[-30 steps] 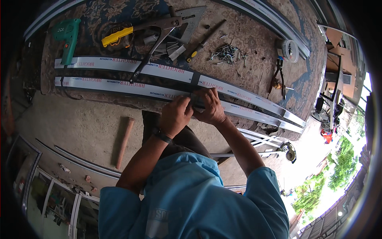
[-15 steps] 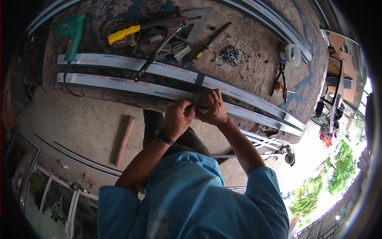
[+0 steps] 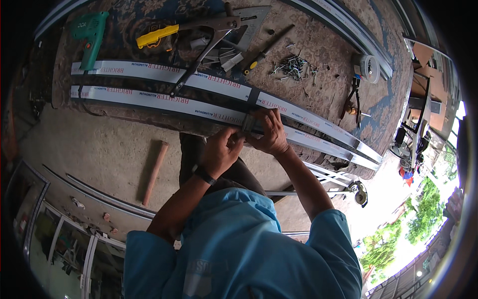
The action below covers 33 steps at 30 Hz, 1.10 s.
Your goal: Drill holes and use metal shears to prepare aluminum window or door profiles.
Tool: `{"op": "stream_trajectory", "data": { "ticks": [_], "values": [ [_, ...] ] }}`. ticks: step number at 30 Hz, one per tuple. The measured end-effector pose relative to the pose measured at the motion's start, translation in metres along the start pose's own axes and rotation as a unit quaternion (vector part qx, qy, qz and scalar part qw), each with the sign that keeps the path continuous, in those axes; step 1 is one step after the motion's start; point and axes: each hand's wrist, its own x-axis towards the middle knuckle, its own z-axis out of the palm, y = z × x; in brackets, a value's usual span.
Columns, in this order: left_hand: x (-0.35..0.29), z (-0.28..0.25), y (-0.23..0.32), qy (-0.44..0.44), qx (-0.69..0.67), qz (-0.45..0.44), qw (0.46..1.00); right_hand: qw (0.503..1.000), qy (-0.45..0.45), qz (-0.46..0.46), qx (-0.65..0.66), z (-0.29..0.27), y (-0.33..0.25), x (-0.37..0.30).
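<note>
At the near edge of the bench, both my hands meet over the nearer of two long aluminium strips (image 3: 164, 101) covered in white printed film. My right hand (image 3: 271, 132) is closed on a small grey metal piece (image 3: 247, 122) set across this strip. Just left and below it, my left hand (image 3: 221, 152) has thumb and fingers pinched together close to the piece's lower end; what lies between them is hidden. Behind runs the second film-covered strip (image 3: 219, 85), with a dark gap along its length.
A green drill (image 3: 91, 42), a yellow-handled hacksaw (image 3: 158, 36), a screwdriver-like tool (image 3: 269, 49), a pile of rivets (image 3: 295, 67), pliers (image 3: 352, 99) and a clear tub (image 3: 369, 69) lie on the bench. A brown rod (image 3: 156, 172) rests on the floor.
My left hand has drawn slightly down from the strip, and more of the grey metal piece shows. My right hand stays at the piece. The view has shifted a little.
</note>
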Motion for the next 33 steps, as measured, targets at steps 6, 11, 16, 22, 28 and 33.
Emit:
{"op": "stream_trajectory", "data": {
  "ticks": [6, 11, 16, 22, 28, 33],
  "values": [
    [-0.011, -0.003, -0.009, -0.005, -0.047, -0.008, 0.999, 1.0, -0.003, -0.007, -0.003, 0.0, 0.0, 0.002],
    [-0.006, -0.006, -0.005, 0.009, -0.004, 0.013, 1.0, 1.0, 0.0, -0.007, -0.011, 0.0, -0.003, 0.002],
    [0.001, -0.005, 0.002, -0.01, -0.012, 0.004, 1.0, 1.0, 0.01, -0.013, -0.011, -0.003, -0.003, 0.005],
    [0.003, 0.0, -0.001, -0.014, -0.058, -0.016, 0.998, 1.0, 0.002, 0.004, 0.003, -0.001, -0.003, 0.003],
    [0.004, -0.005, -0.003, -0.028, -0.048, -0.008, 0.998, 1.0, 0.007, -0.004, 0.001, 0.001, -0.005, 0.002],
    [0.004, -0.029, 0.004, -0.075, 0.004, 0.026, 0.997, 0.999, 0.03, -0.032, 0.005, 0.004, -0.003, 0.002]
  ]
}}
